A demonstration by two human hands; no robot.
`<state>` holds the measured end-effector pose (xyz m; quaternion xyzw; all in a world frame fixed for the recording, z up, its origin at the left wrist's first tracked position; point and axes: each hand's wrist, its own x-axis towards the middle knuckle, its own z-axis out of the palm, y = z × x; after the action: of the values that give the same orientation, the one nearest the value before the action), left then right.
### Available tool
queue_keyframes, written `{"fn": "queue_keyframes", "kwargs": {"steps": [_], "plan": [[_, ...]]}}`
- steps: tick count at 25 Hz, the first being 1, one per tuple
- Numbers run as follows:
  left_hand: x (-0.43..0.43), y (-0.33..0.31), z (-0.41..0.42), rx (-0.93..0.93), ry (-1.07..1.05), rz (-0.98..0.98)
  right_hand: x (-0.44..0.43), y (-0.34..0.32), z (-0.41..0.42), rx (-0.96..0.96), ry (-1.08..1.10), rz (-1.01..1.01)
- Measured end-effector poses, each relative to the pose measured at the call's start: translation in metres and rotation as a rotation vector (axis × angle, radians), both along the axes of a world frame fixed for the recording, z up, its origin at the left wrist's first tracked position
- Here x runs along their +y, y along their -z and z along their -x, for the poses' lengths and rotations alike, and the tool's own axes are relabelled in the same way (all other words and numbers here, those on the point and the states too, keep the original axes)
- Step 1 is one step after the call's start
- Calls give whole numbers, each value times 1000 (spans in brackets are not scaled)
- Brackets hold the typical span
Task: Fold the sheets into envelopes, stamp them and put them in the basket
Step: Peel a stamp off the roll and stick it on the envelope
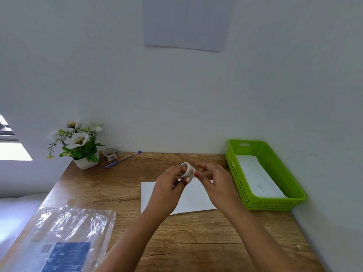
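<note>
A wooden desk with a warm brown grain stands pushed into a corner, its far edge and right edge both against plain pale grey-white walls. High on the far wall hangs a flat grey rectangular sheet. At the far left, bright daylight comes through what seems to be a window, only partly in view. Beyond the desk's left edge lies a pale, blurred surface.
</note>
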<state>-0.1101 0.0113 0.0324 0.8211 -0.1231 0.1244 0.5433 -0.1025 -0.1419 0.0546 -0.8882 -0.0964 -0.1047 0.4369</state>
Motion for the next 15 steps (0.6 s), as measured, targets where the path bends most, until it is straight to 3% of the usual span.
{"fn": "queue_keyframes", "kwargs": {"steps": [5, 15], "plan": [[0, -2, -1, -51, 8, -3, 4, -2, 5, -91, 107, 12], [0, -2, -2, -48, -11, -45, 12, 4, 8, -203, 79, 216]]}}
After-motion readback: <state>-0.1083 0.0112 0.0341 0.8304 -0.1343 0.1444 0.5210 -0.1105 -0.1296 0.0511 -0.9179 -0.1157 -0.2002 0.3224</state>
